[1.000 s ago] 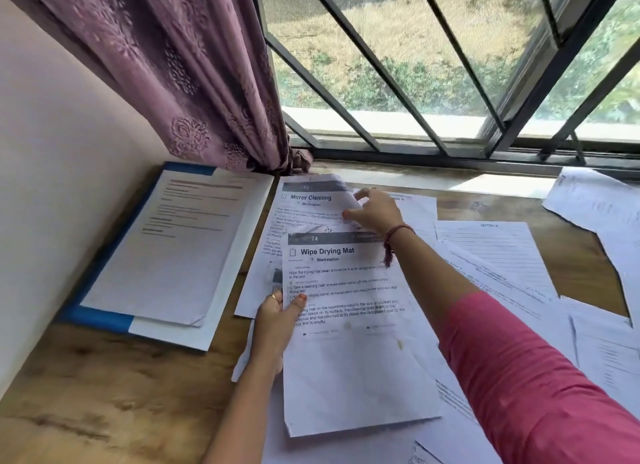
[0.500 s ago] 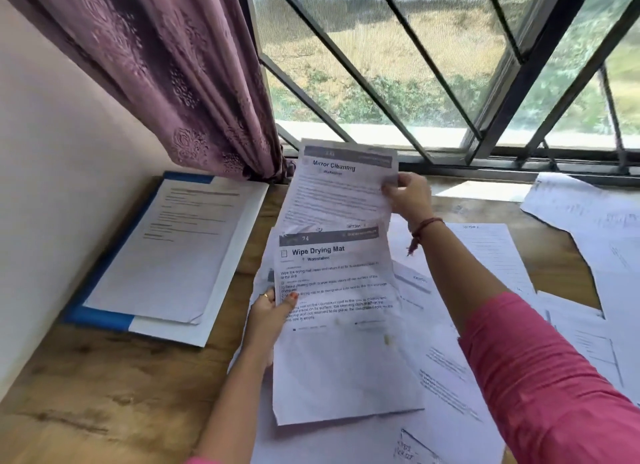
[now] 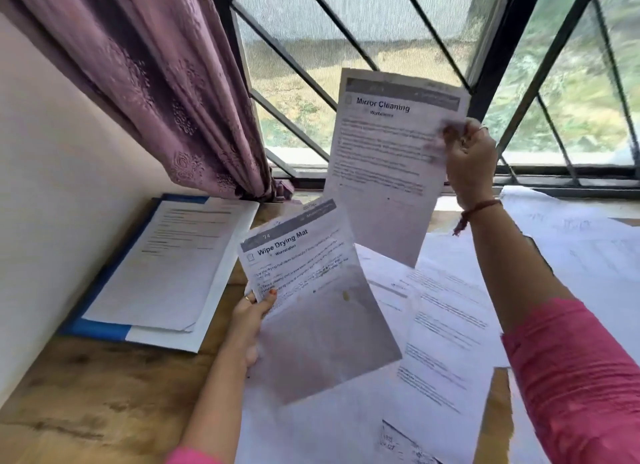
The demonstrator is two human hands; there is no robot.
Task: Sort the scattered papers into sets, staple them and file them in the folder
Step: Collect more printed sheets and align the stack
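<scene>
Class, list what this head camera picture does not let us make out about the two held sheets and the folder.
- Mirror Cleaning sheet: body text too blurred to read; right hand covers its right edge.
- Wipe Drying Mat sheet: small print unreadable; left hand hides part of its left edge.
- Blue folder: papers on top cover the inside.
- Stapler: not in view.

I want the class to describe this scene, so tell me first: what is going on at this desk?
A person is sorting printed sheets at a wooden desk by a window. The left hand holds up a sheet headed "Wipe Drying Mat", and the right hand lifts one headed "Mirror Cleaning". More loose papers cover the desk. A blue folder with sheets on it lies to the left.
</scene>
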